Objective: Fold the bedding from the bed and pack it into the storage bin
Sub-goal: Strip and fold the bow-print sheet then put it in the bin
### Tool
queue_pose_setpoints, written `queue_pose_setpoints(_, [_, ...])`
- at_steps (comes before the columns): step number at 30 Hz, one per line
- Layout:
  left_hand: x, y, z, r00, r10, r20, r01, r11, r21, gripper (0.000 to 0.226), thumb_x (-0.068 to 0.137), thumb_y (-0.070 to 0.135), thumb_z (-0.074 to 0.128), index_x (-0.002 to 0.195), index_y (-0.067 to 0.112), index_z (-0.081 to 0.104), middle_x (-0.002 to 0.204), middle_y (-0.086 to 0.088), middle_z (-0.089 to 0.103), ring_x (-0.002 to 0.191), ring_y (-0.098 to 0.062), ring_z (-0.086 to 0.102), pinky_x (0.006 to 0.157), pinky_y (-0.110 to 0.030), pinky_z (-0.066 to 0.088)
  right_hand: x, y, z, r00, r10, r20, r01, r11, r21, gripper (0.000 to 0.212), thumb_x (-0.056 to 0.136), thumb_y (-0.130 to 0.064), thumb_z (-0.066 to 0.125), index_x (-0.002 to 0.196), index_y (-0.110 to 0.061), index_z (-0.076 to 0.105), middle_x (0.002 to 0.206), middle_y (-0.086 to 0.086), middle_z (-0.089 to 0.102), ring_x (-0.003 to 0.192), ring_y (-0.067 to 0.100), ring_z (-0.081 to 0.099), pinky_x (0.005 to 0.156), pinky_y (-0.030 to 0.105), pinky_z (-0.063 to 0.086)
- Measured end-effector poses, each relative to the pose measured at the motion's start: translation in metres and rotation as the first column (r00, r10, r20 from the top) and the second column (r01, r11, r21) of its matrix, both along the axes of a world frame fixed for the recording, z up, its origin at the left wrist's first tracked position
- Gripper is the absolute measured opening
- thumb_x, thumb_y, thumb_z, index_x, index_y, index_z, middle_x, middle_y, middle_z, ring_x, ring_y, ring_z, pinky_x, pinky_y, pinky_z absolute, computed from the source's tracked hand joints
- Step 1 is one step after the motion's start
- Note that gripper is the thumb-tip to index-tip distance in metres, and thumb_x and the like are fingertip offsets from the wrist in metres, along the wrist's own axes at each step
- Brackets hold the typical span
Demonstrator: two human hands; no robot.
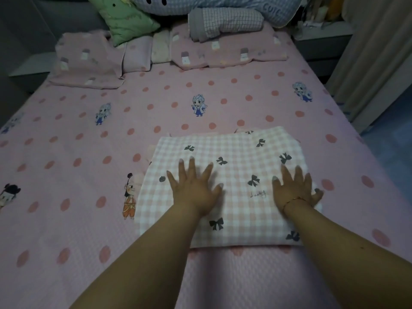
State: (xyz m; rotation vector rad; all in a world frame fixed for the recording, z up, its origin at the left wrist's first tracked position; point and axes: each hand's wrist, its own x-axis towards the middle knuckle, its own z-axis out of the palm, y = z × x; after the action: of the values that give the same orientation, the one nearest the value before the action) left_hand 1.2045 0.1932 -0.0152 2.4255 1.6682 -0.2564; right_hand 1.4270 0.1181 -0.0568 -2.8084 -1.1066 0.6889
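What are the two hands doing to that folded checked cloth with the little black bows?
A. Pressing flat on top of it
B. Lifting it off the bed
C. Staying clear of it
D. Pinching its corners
A: the left hand and right hand lie palm-down with fingers spread on the folded checked cloth, which rests on the bed.

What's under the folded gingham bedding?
The folded gingham bedding lies on the pink polka-dot sheet. Left hand and right hand press flat on top. Anything beneath it is covered.

Motion-blurred fingers; bin unseen
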Motion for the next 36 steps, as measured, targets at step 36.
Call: queue_pose_setpoints(36, [-0.091,0.093,-0.122,0.591,0.733,0.336,-0.632,0.680,-0.372,0.127,0.065,0.086,0.051,0.151,0.006,0.002,0.153,-0.020,0.029,0.136,-0.040,0.034,0.109,-0.049,0.032,0.063,0.076,-0.080,0.961,-0.115,-0.252,0.139,0.987,0.077,0.101,0.067,-0.085,0.044,0.143,-0.052,-0.012,0.157,0.015,0.014,0.139,0.041,0.026,0.113,0.051,0.028])
